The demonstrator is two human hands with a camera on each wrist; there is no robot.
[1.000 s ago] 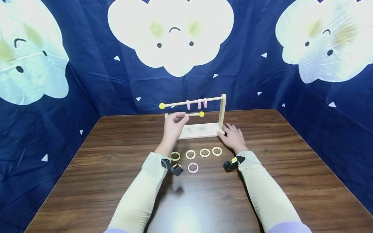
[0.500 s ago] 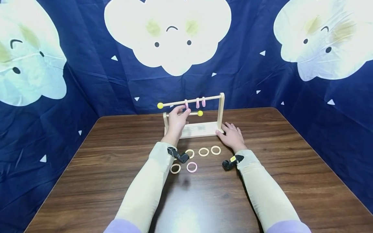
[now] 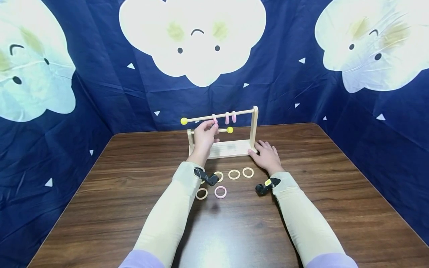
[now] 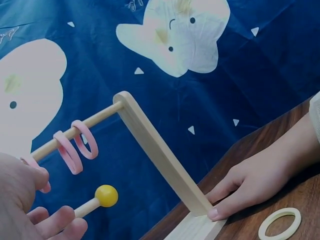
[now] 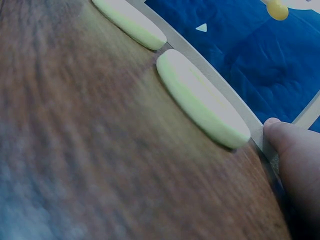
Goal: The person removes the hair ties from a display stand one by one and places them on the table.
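A wooden stand (image 3: pixel 231 148) has two rods ending in yellow balls. Three pink rings hang on its upper rod (image 3: pixel 199 118). With thumb and index finger, my left hand (image 3: pixel 203 140) pinches the leftmost pink ring (image 3: pixel 215 119). Its other fingers lie close to the lower rod (image 4: pixel 88 207) in the left wrist view. At the stand's right end my right hand (image 3: pixel 267 159) rests on the table, its thumb (image 4: pixel 225 209) touching the base beside the upright (image 4: pixel 162 155). Two more pink rings (image 4: pixel 68 153) hang further along the rod, apart from the hand.
Several pale yellow rings (image 3: pixel 234 170) lie in a row in front of the stand, one partly behind the left wrist camera (image 3: pixel 212 179). A light orange ring (image 3: pixel 202 198) and a pink ring (image 3: pixel 220 197) lie nearer. Blue cloth (image 3: pixel 167 100) with clouds surrounds the wooden table (image 3: pixel 285 223).
My left hand has moved from near the lower rod up and right to the leftmost pink ring and now pinches it. The right hand has stayed at the base.
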